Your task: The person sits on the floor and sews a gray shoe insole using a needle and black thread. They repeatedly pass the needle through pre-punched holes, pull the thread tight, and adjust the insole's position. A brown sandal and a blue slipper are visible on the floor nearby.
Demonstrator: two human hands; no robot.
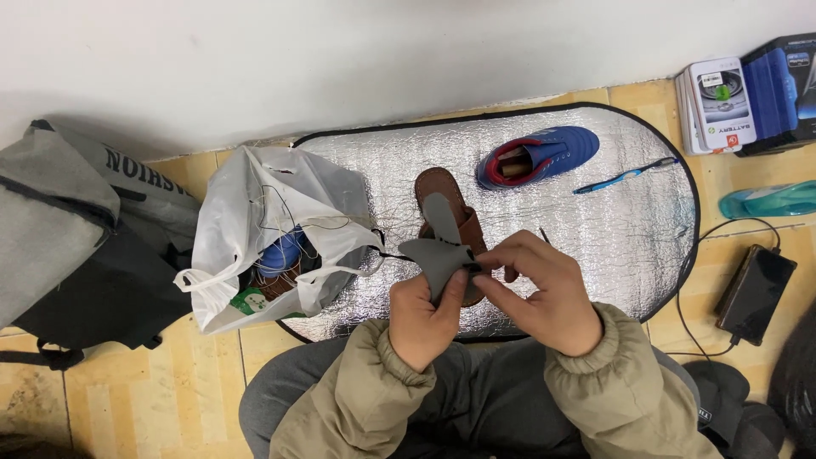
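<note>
Both hands meet over the lap: the left hand (422, 319) pinches a grey Y-shaped sandal strap (439, 251) from below, and the right hand (540, 293) closes its fingertips on the strap's near end. Just beyond the hands, a brown sandal sole (442, 191) lies on the silver foil mat (629, 246). Farther right sit a blue shoe (540, 155) and a blue toothbrush (625, 176); left of the hands, a white plastic bag (255, 229).

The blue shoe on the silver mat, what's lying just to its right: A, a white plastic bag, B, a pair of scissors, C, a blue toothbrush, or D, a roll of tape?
C: a blue toothbrush lies on the silver mat just right of the blue shoe; the white plastic bag sits over at the mat's left end.
</note>
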